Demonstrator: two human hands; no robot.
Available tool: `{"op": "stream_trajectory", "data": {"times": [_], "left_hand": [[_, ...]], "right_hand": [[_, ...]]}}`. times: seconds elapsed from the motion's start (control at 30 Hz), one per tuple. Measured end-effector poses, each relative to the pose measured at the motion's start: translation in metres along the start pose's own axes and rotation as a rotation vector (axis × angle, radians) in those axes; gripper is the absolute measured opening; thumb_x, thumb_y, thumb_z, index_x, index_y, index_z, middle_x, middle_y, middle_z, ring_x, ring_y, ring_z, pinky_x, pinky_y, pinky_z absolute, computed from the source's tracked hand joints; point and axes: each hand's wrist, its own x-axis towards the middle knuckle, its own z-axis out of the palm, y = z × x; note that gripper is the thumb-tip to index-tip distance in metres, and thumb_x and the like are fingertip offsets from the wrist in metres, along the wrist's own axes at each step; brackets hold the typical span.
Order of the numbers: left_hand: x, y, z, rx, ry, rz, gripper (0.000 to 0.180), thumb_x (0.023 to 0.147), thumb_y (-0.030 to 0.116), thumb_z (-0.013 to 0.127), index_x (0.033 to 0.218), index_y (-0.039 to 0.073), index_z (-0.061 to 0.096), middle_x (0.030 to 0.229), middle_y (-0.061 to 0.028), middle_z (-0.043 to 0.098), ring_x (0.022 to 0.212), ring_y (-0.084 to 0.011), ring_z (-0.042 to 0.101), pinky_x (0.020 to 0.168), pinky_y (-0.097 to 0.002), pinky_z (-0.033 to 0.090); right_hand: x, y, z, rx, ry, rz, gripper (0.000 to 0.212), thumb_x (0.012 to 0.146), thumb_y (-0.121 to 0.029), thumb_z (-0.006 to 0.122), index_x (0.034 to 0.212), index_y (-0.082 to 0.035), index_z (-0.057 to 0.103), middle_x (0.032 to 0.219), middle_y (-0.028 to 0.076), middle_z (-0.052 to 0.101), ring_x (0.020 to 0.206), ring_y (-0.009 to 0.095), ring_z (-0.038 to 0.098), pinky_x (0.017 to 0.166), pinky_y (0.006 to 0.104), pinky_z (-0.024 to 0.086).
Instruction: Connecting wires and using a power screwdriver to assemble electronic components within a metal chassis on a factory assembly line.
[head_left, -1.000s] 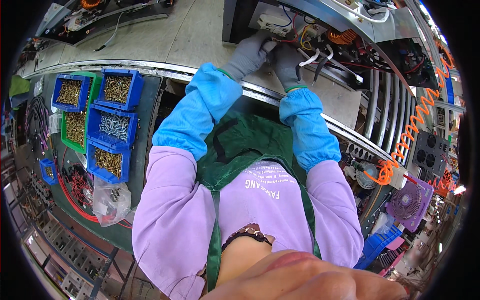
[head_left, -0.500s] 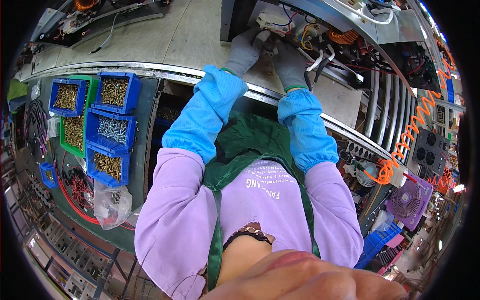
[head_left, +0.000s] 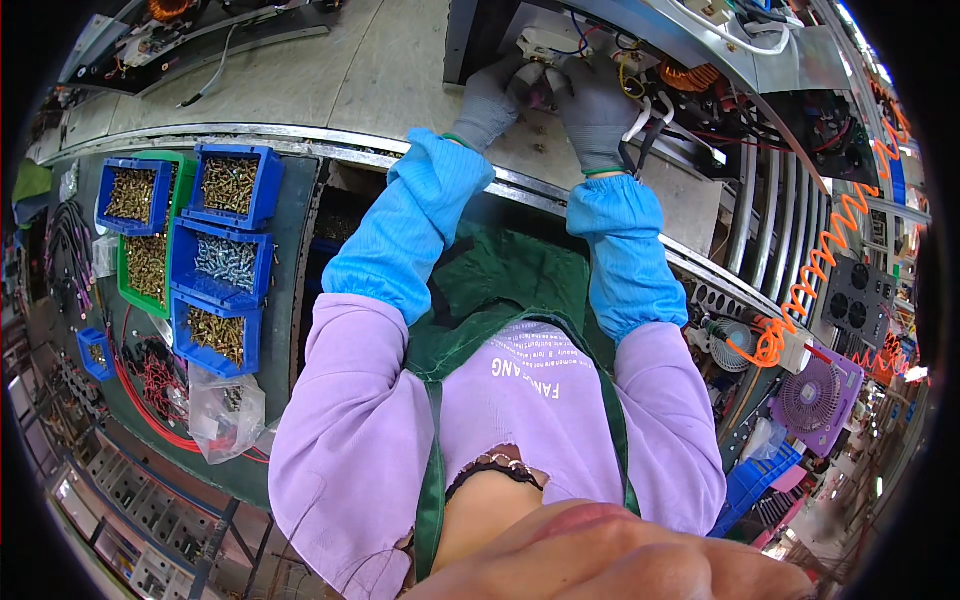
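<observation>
Both my hands wear grey gloves and meet at the front of a metal housing (head_left: 465, 45). My left hand (head_left: 490, 103) is closed with its fingertips bent inward, just below a white plastic component (head_left: 550, 42). Beside it my right hand (head_left: 594, 112) is closed too, thumb toward the left fingers. A small dark piece seems to lie between the fingertips, too small and covered to name. Blue and red wires run from the white component. Yellow wires (head_left: 630, 80) and a copper coil (head_left: 688, 77) sit to the right of my right hand, with white-sleeved cables (head_left: 640, 120) close to its wrist.
On the left, blue bins (head_left: 208, 258) and a green bin (head_left: 128, 285) hold screws. A plastic bag (head_left: 226, 415) and red wires (head_left: 165, 430) lie below them. Another opened unit (head_left: 150, 55) stands far left. An orange coiled hose (head_left: 840, 240) hangs at right, near a purple fan (head_left: 815, 395).
My right hand has shifted slightly up and turned, its fingers now further into the housing beside the white component. The right forearm has moved a little to the right. My left hand has barely moved.
</observation>
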Motion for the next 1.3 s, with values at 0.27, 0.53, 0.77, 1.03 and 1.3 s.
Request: {"op": "stream_trajectory", "data": {"times": [0.27, 0.53, 0.77, 1.03, 1.3], "left_hand": [[0.001, 0.012, -0.012, -0.001, -0.102, -0.045, 0.039, 0.089, 0.04, 0.054, 0.1, 0.004, 0.063, 0.08, -0.0168, 0.062, 0.073, -0.0276, 0.062, 0.066, -0.0346, 0.049], [0.007, 0.001, -0.013, -0.01, -0.125, -0.016, 0.032, 0.088, 0.032, 0.058, 0.096, 0.002, 0.061, 0.08, -0.0164, 0.062, 0.071, -0.0262, 0.061, 0.065, -0.0341, 0.048], [0.013, 0.018, -0.011, -0.216, -0.218, -0.218, 0.022, 0.086, 0.023, 0.062, 0.09, 0.001, 0.062, 0.067, -0.0088, 0.061, 0.055, -0.0132, 0.057, 0.053, -0.0287, 0.045], [0.011, 0.014, -0.007, -0.279, -0.237, -0.234, 0.02, 0.088, 0.02, 0.06, 0.09, 0.001, 0.063, 0.068, -0.0072, 0.063, 0.059, -0.0137, 0.06, 0.053, -0.0273, 0.046], [0.011, -0.023, -0.014, -0.259, -0.182, -0.146, 0.023, 0.085, 0.016, 0.061, 0.101, 0.0, 0.063, 0.09, -0.0095, 0.066, 0.075, -0.0158, 0.063, 0.06, -0.0271, 0.05]], "right_hand": [[0.01, -0.01, 0.003, 0.031, -0.044, 0.131, 0.022, 0.072, -0.032, 0.069, 0.077, -0.012, 0.066, 0.084, 0.006, 0.061, 0.072, 0.025, 0.061, 0.059, 0.0347, 0.049], [0.011, -0.014, 0.003, 0.058, -0.041, 0.165, 0.024, 0.072, -0.034, 0.07, 0.079, -0.011, 0.066, 0.081, 0.007, 0.06, 0.072, 0.025, 0.061, 0.058, 0.0346, 0.049], [-0.07, 0.013, -0.022, 0.341, -0.146, 0.102, 0.024, 0.08, -0.025, 0.063, 0.101, -0.013, 0.063, 0.088, 0.009, 0.063, 0.08, 0.029, 0.061, 0.066, 0.038, 0.05], [-0.181, 0.199, -0.196, -0.624, -1.539, 0.76, 0.05, 0.076, -0.043, 0.066, 0.114, -0.01, 0.06, 0.116, 0.013, 0.06, 0.106, 0.032, 0.057, 0.09, 0.0389, 0.046], [-0.243, 0.242, -0.192, -0.368, -1.494, 0.908, 0.051, 0.066, -0.042, 0.075, 0.105, -0.01, 0.066, 0.101, 0.017, 0.065, 0.099, 0.029, 0.061, 0.085, 0.0389, 0.046]]}}
